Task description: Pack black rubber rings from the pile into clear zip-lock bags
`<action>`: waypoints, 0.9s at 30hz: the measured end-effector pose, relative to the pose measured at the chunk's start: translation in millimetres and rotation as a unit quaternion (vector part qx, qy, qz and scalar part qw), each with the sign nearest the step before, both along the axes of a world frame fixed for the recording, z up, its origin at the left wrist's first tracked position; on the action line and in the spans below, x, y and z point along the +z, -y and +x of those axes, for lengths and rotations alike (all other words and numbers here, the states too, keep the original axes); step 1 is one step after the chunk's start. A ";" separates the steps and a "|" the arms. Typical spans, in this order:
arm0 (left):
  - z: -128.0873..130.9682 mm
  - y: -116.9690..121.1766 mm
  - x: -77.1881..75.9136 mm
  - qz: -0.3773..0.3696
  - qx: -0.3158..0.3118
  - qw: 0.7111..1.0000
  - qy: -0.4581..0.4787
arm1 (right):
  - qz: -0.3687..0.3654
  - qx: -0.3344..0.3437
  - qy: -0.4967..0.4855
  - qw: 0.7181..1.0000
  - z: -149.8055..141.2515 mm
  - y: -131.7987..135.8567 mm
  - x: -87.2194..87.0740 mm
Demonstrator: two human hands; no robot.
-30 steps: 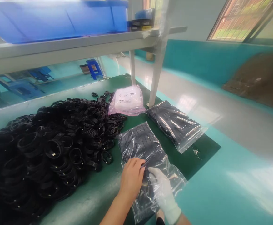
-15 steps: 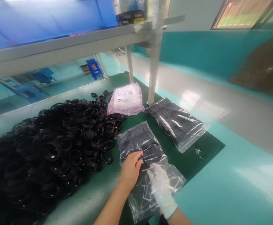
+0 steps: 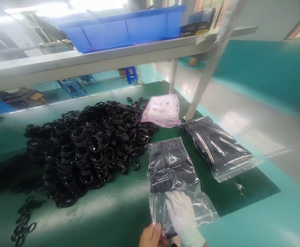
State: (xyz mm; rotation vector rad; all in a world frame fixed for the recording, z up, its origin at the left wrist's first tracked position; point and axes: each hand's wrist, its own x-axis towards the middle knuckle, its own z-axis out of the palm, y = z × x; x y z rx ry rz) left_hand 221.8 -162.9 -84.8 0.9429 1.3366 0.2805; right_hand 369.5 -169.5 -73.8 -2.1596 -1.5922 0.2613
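Observation:
A clear plastic bag (image 3: 174, 185) lies flat on the green tabletop. Its far half holds rows of tightly packed black strips or loops (image 3: 169, 164). At the near edge of this bag, my bare left hand (image 3: 152, 236) pinches the plastic between thumb and fingers. My right hand (image 3: 182, 212), in a white glove, lies flat at the bag's loose near half, fingers stretched toward the packed rows. Whether the glove is inside the bag or on top I cannot tell. To the left rises a large heap of black oval loops (image 3: 98, 144).
A second filled clear bag (image 3: 217, 147) lies to the right, near the table edge. Behind stands a pinkish plastic package (image 3: 161, 109). A shelf (image 3: 129, 58) with a blue bin (image 3: 129, 31) crosses above, held by a metal post (image 3: 206, 72). Loose loops (image 3: 23, 223) lie front left.
My left hand has left the packed rows and come back to the bag's near edge, where it now grips the plastic. The view has swung left, showing more of the heap.

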 end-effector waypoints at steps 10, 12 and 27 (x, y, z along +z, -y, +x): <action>2.1 -3.0 10.6 -0.060 0.044 0.995 0.065 | 0.015 0.014 0.006 1.000 -16.9 -12.3 1.1; 3.2 -4.4 12.7 -0.077 0.053 0.993 0.073 | -0.002 0.006 -0.003 1.000 -17.9 -15.1 2.2; -9.7 -15.3 15.6 -0.047 -0.083 0.994 0.053 | 0.064 0.113 0.063 0.990 -33.3 -11.6 -16.6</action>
